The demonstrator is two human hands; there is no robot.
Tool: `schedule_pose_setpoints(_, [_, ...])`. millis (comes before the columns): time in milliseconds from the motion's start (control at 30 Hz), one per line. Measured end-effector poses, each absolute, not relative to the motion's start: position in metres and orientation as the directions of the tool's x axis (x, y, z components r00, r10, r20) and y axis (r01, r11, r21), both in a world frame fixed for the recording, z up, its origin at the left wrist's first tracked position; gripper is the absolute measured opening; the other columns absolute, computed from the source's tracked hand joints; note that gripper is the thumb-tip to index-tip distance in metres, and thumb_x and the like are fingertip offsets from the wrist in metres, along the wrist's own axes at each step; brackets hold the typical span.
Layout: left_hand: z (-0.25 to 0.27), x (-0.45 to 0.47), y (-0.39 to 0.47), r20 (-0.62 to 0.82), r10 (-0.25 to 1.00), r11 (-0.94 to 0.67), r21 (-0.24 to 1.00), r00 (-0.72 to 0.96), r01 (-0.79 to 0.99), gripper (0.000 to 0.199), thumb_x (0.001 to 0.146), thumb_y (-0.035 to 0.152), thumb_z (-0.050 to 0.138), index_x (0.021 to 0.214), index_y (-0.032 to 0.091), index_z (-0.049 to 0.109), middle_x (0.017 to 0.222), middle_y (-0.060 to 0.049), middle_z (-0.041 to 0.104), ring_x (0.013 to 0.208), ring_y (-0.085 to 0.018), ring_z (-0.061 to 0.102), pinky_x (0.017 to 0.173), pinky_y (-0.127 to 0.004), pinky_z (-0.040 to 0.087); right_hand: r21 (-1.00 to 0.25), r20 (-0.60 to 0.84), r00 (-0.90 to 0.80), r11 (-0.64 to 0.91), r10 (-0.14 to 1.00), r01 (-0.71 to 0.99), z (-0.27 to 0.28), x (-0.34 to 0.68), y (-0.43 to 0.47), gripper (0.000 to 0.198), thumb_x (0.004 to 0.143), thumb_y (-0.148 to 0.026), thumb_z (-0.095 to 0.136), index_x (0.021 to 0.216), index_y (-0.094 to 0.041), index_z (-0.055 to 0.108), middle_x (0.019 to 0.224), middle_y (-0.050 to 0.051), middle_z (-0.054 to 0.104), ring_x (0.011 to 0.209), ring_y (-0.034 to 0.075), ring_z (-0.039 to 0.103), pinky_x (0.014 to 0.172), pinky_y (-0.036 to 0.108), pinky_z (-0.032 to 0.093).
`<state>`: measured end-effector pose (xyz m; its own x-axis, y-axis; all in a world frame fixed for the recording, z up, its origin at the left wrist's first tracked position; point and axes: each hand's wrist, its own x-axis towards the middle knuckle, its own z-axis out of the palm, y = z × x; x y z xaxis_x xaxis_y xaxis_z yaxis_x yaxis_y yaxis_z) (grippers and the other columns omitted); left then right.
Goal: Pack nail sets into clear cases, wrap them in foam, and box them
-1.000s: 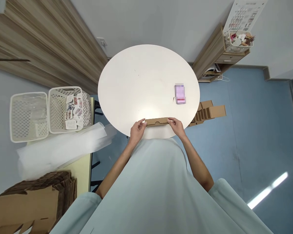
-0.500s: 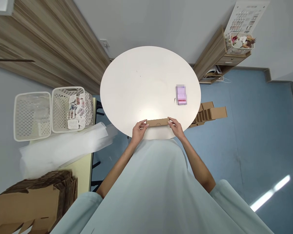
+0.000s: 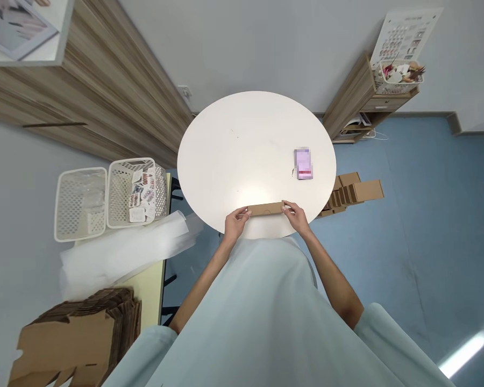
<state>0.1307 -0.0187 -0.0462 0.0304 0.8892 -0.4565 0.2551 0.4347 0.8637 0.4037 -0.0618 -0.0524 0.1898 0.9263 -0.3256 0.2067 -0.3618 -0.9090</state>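
Observation:
A slim brown cardboard box point(image 3: 265, 209) is held near the front edge of the white oval table point(image 3: 226, 156). My left hand point(image 3: 236, 222) grips its left end between thumb and fingers. At the opposite end, my right hand point(image 3: 296, 216) pinches the box the same way. A small half-round notch shows on the side facing me. Further right on the tabletop lies a pink-purple packet point(image 3: 304, 163), its surface blurred.
To the left, two white baskets point(image 3: 131, 161), one with small cards, stand by a white translucent roll point(image 3: 121, 252) and stacked flat cardboard point(image 3: 64, 344). Brown boxes point(image 3: 357, 192) are at the right beyond the table. A wooden cabinet point(image 3: 349, 102) is behind.
The whole view has shifted, so everything appears a little further right and lower. Both hands keep their hold on the box ends.

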Motion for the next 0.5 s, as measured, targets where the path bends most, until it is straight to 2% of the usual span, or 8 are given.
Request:
schedule_pose_setpoints(133, [-0.041, 0.126, -0.022, -0.492, 0.87, 0.464, 0.836, 0.028, 0.292, 0.045, 0.087, 0.05, 0.081, 0.119, 0.019, 0.081, 0.121, -0.014, 0.08, 0.109, -0.032, 0.077, 0.103, -0.051, 0.06, -0.887, -0.371, 0.233, -0.417, 0.899, 0.198, -0.049, 0.4, -0.067, 0.054, 0.092, -0.062, 0.069, 0.13, -0.025, 0.076, 0.142, 0.011, 0.072, 0.113, 0.029, 0.075, 0.105, 0.05, 0.059])
schedule_pose_setpoints(300, [-0.036, 0.126, -0.03, -0.398, 0.916, 0.37, 0.881, 0.041, 0.296, 0.036, 0.09, 0.045, 0.075, 0.119, 0.023, 0.081, 0.136, -0.01, 0.075, 0.116, -0.029, 0.076, 0.107, -0.047, 0.059, -0.917, -0.328, 0.281, -0.375, 0.902, 0.136, -0.047, 0.394, -0.081, 0.043, 0.091, -0.05, 0.071, 0.125, -0.024, 0.075, 0.134, 0.011, 0.073, 0.12, 0.03, 0.073, 0.098, 0.046, 0.063])
schedule_pose_setpoints(400, [-0.04, 0.129, -0.034, -0.429, 0.902, 0.394, 0.862, 0.045, 0.321, 0.035, 0.09, 0.044, 0.075, 0.117, 0.023, 0.081, 0.132, -0.01, 0.078, 0.113, -0.028, 0.076, 0.106, -0.046, 0.059, -0.923, -0.31, 0.295, -0.361, 0.904, 0.135, -0.051, 0.394, -0.088, 0.038, 0.09, -0.048, 0.071, 0.12, -0.024, 0.074, 0.127, 0.011, 0.074, 0.123, 0.029, 0.071, 0.1, 0.046, 0.063])
schedule_pose_setpoints(500, [-0.047, 0.131, -0.039, -0.548, 0.833, 0.481, 0.781, 0.069, 0.398, 0.036, 0.089, 0.043, 0.077, 0.118, 0.022, 0.081, 0.115, -0.011, 0.082, 0.11, -0.031, 0.077, 0.103, -0.048, 0.06, -0.904, -0.342, 0.296, -0.398, 0.892, 0.156, -0.063, 0.395, -0.091, 0.041, 0.089, -0.054, 0.071, 0.115, -0.022, 0.074, 0.125, 0.012, 0.074, 0.119, 0.029, 0.071, 0.102, 0.049, 0.062])
